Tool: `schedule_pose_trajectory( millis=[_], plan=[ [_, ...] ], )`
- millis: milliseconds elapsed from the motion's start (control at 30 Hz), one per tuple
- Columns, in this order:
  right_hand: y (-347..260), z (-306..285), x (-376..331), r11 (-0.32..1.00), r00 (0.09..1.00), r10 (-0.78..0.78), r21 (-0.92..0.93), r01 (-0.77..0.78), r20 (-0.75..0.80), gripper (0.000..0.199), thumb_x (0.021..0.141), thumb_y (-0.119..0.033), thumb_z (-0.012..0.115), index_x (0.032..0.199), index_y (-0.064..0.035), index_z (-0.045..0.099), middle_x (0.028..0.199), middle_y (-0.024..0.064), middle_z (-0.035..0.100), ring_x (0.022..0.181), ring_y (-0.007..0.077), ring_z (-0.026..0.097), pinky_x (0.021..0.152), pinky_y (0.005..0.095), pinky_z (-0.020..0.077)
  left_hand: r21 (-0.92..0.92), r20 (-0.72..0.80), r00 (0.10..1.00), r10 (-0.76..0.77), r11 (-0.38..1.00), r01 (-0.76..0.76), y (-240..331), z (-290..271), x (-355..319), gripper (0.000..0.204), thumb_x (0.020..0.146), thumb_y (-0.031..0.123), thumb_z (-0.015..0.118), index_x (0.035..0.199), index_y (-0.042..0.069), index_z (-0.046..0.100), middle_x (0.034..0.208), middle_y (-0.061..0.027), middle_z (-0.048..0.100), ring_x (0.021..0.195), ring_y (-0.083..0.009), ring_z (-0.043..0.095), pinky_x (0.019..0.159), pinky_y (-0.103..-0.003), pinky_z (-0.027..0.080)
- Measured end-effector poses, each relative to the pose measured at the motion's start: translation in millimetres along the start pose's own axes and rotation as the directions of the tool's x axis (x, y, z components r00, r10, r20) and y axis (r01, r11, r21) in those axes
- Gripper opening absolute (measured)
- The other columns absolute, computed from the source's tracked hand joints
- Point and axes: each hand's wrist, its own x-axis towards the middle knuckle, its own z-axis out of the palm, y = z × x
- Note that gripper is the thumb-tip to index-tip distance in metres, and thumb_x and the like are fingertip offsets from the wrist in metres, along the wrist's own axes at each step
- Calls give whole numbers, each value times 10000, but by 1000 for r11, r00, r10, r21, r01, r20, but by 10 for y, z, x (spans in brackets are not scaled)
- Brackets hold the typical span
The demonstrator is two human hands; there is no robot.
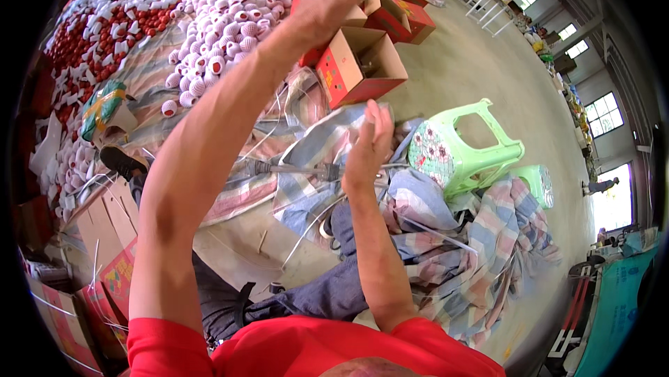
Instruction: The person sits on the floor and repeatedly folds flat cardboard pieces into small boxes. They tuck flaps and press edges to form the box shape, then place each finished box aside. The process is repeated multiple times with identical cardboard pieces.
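Note:
My left hand [333, 1] reaches far out to the top edge of the view, above the cartons. Its fingers look stretched out beside a patch of red, and the frame cuts part of them off. Below that hand stands a red carton [343, 74] with its brown flaps up and its top uncovered. My right hand [371, 141] is raised just in front of this carton, fingers extended and pointing away from me, holding nothing. Under my right wrist, a grey rod-like piece [300, 168] lies across the striped cloth [306, 199].
A light green plastic stool [481, 157] with a flowered seat lies tipped over at right, by crumpled cloth. Red fruits [150, 23] and fruits in white foam nets [237, 18] cover the far left. Flattened cardboard [104, 220] lies at left. A distant person [601, 186] stands near a doorway.

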Motion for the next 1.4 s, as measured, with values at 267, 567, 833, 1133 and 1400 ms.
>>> schedule_pose_trajectory(
  millis=[267, 567, 833, 1133, 1400],
  plan=[
    [-116, 306, -265, 990, 937, -85, -75, 117, 339, 493, 1097, -263, 562, 1440, 84, 489, 1423, 213, 627, 1289, 294, 623, 1129, 417, 459, 760, -234, 937, -259, 553, 343, 477, -773, -3265, 722, 931, 63, 732, 1579, 17, 419, 1578, -200, 470, 1463, -328, 467, 1199, -437, 394],
    [481, 744, -774, 974, 760, -68, -123, 192, 647, 355, 1028, -158, 616, 1300, 69, 594, 1187, 195, 752, 1082, 271, 734, 967, 395, 563, 316, -797, 493, 350, -453, 833, 3260, -2311, -8495, 627, 899, 189, 743, 1439, -60, 543, 1445, -264, 576, 1382, -422, 505, 1194, -493, 364],
    [1045, 482, -1291, 872, 514, 231, -410, 267, 826, 398, 992, -152, 630, 1317, 77, 607, 1161, 193, 767, 1078, 277, 748, 925, 380, 579, -586, -771, -284, 570, -461, 667, 4050, -1193, -9085, 745, 796, 459, 842, 1331, -15, 634, 1359, -244, 629, 1263, -430, 603, 1042, -505, 517],
    [812, 18, -1372, 805, 379, 272, -425, 415, 885, 367, 946, -129, 599, 1259, 58, 646, 983, 198, 759, 911, 315, 749, 830, 413, 571, -203, -959, -131, 250, -289, 936, 2952, -2470, -8758, 778, 761, 453, 869, 1338, -3, 614, 1359, -234, 613, 1256, -426, 604, 1049, -520, 511],
    [1008, -288, -1337, 727, 412, 345, -518, 452, 844, 391, 946, -172, 609, 1274, 37, 647, 1069, 225, 758, 963, 357, 740, 849, 437, 570, -136, -984, -103, 145, -240, 961, 2425, -2929, -8454, 811, 729, 447, 893, 1344, 9, 597, 1360, -225, 599, 1250, -423, 605, 1056, -534, 505]
  ],
)
